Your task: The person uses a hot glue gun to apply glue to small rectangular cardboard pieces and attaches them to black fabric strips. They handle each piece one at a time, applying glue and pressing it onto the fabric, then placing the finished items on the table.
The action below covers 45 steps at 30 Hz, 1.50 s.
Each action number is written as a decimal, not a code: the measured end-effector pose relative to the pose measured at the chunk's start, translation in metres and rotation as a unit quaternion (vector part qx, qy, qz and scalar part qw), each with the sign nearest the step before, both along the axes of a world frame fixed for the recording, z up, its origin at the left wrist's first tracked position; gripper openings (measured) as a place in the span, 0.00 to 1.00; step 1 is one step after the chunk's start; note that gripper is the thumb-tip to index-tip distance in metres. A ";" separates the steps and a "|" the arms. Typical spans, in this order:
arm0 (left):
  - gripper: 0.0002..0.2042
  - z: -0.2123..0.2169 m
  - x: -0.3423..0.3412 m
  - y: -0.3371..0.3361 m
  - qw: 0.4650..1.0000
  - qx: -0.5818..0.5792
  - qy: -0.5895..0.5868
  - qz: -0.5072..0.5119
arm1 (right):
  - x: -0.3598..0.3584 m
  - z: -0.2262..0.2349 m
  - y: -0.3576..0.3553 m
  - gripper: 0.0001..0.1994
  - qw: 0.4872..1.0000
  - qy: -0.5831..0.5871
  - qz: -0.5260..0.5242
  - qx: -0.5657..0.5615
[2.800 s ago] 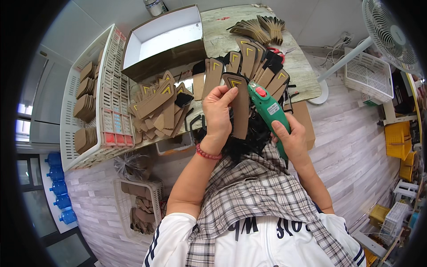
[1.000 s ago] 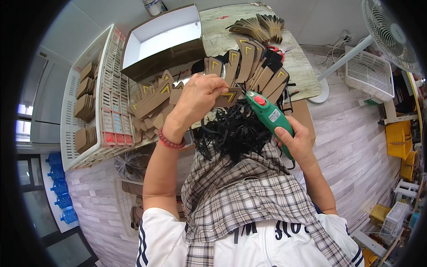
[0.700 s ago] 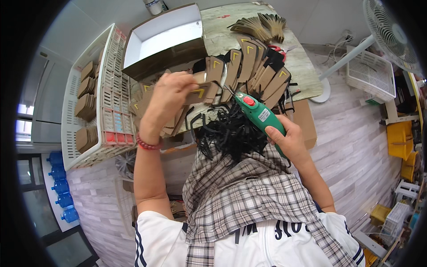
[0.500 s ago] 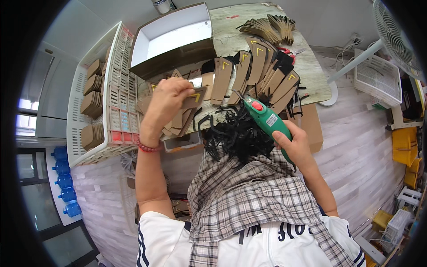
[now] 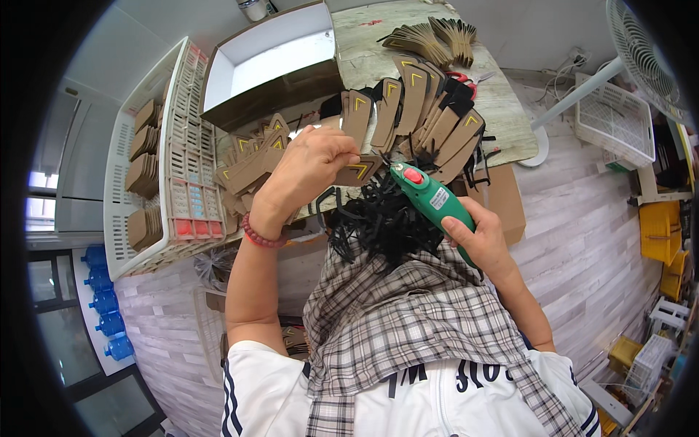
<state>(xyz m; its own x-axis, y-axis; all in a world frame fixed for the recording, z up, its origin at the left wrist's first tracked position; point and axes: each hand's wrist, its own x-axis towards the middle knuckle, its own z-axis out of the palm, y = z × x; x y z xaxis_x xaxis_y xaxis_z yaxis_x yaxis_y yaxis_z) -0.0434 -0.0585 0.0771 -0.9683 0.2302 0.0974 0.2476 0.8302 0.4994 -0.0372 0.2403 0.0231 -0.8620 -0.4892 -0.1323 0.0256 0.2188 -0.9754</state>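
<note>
My left hand (image 5: pixel 309 166) pinches a curved brown piece (image 5: pixel 358 172) with a yellow chevron, holding it above the table's near edge. In my right hand (image 5: pixel 482 237) are green electric scissors (image 5: pixel 429 195) with a red button. Their metal tip is close to the right end of the piece; whether it touches I cannot tell. Below them a heap of black strip offcuts (image 5: pixel 386 226) lies at the table edge and on my checked apron (image 5: pixel 408 313). Similar chevron pieces (image 5: pixel 251 164) are piled left of my left hand, and more pieces (image 5: pixel 415 98) are fanned out beyond the scissors.
An open box (image 5: pixel 273 98) with a white inside stands at the back left. Beside it a white plastic crate (image 5: pixel 178 146) holds stacks of brown pieces. Red-handled scissors (image 5: pixel 466 81) and fanned stacks (image 5: pixel 419 45) lie farther back. A fan (image 5: pixel 582 95) stands at right.
My left hand has moved right with the brown piece, bringing it to the tip of the electric scissors. My right hand has shifted only slightly.
</note>
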 end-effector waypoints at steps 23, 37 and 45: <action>0.16 -0.090 -0.078 0.000 0.929 -0.014 0.130 0.347 | 0.000 -0.021 -0.004 0.16 0.998 0.004 -0.067 0.002; 0.04 -0.087 -0.051 0.044 0.674 0.677 0.177 0.236 | -0.007 -0.009 -0.014 0.15 0.994 0.026 -0.104 0.008; 0.04 -0.068 -0.026 0.074 0.541 0.799 0.133 0.226 | 0.004 -0.004 -0.019 0.17 0.994 0.031 -0.107 -0.012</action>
